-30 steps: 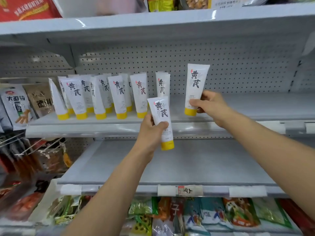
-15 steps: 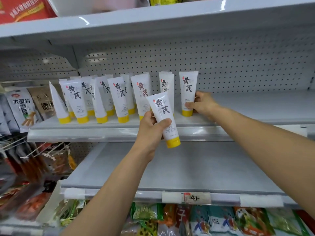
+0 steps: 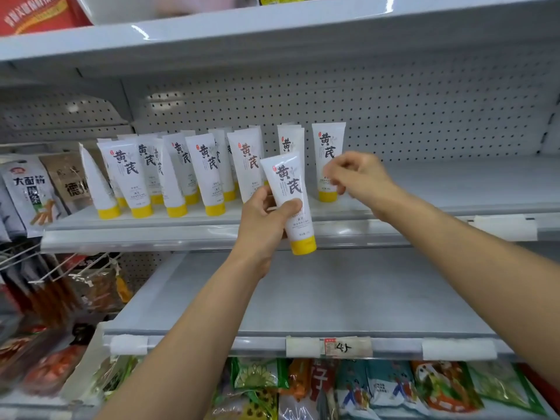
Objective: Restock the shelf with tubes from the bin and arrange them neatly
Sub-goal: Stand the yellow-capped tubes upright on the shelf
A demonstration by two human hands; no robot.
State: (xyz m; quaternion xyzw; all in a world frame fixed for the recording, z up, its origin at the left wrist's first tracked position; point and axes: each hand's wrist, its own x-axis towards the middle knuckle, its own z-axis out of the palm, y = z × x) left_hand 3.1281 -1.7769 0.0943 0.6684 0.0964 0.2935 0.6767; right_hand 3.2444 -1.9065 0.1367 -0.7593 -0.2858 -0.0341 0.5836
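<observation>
Your right grip has come off the rightmost tube since the earlier frame and drawn back towards you. That tube now stands by itself, cap down, on the middle shelf.

Behind everything runs the white pegboard back. The middle shelf stretches across the view, bare to the right of the tubes. Below it, the lower shelf is a grey board with paper labels along its front edge. Under that lies a row of coloured snack packets. More packets hang at the far left.

The row of tubes fills the left half of the middle shelf. They are white with yellow caps downward, several leaning and overlapping, two deep in places. The rightmost tube stands upright just beside them.

Your right grip is blurred, its fingers loosely curled round nothing, in front of that tube's lower half. You cannot tell whether a fingertip brushes it.

Your left grip wraps the held tube about its middle, thumb on the front. The tube tilts left at the top, cap down, in front of the shelf edge.

One price tag reads "45" by hand.
</observation>
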